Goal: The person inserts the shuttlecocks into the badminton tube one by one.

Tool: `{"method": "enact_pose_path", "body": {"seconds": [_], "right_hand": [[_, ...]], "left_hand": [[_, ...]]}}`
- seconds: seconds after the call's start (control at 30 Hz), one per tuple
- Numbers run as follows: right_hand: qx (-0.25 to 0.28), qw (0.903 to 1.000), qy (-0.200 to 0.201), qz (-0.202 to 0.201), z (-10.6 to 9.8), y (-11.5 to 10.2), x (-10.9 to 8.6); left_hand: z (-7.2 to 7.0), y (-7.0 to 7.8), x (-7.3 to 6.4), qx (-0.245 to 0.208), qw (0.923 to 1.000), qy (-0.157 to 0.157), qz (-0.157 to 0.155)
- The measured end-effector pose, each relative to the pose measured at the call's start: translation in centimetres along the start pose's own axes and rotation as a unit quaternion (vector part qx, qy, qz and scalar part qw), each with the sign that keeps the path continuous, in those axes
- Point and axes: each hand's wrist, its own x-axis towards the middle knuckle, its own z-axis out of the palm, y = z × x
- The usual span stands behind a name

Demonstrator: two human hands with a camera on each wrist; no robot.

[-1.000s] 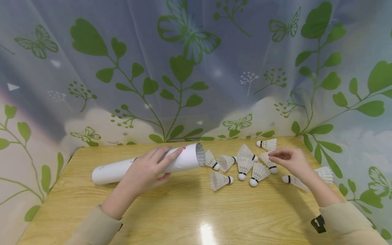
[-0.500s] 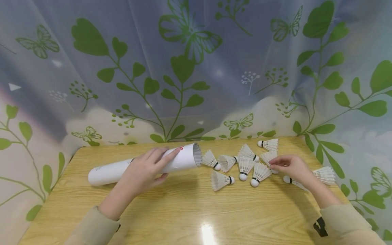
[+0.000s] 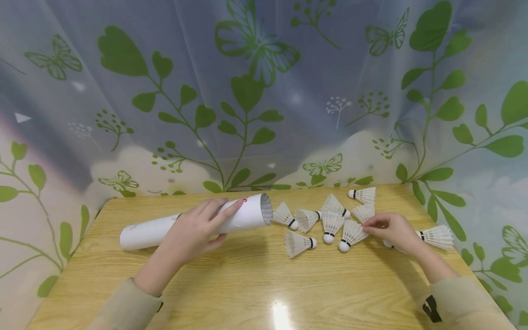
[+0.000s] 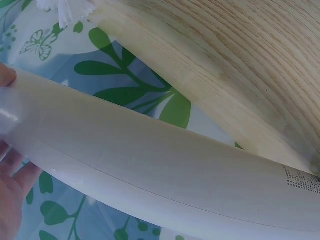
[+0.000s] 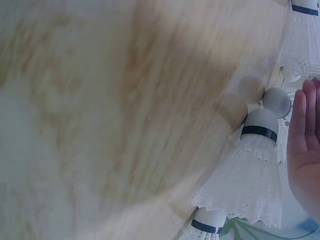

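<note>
A long white shuttlecock tube (image 3: 243,215) lies tilted on the left, its open end facing right and slightly raised. My left hand (image 3: 200,227) grips it from above, thumb on the near side; the left wrist view shows the tube (image 4: 150,150) between thumb and fingers. On the right, my right hand (image 3: 392,231) pinches a white feather shuttlecock (image 3: 365,211) at its cork end, which the fingers hide. Close by its fingertips lies another shuttlecock (image 3: 352,233). In the right wrist view the right hand (image 5: 305,145) appears at the right edge, beside a shuttlecock (image 5: 245,175).
Several more shuttlecocks lie on the wooden table (image 3: 247,284), among them one near the front (image 3: 299,244), one at the back (image 3: 363,194) and one at the far right (image 3: 437,237). A leaf-patterned curtain (image 3: 264,114) hangs behind the table.
My right hand has moved slightly down from the shuttlecock's feathers to its cork, with the fingertips closing there. The left hand and tube have shifted slightly left.
</note>
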Motion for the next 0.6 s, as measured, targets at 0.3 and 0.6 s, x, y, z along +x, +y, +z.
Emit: {"method": "enact_pose_path", "body": {"seconds": [0.3, 0.6], "right_hand": [[-0.001, 0.9999, -0.012, 0.002, -0.4, 0.0, -0.2], [0.01, 0.9998, -0.016, 0.0, -1.3, -1.0, 0.1]], "left_hand": [[0.1, 0.0, 0.1, 0.003, 1.0, 0.002, 0.002], [0.1, 0.0, 0.0, 0.003, 1.0, 0.0, 0.0]]}}
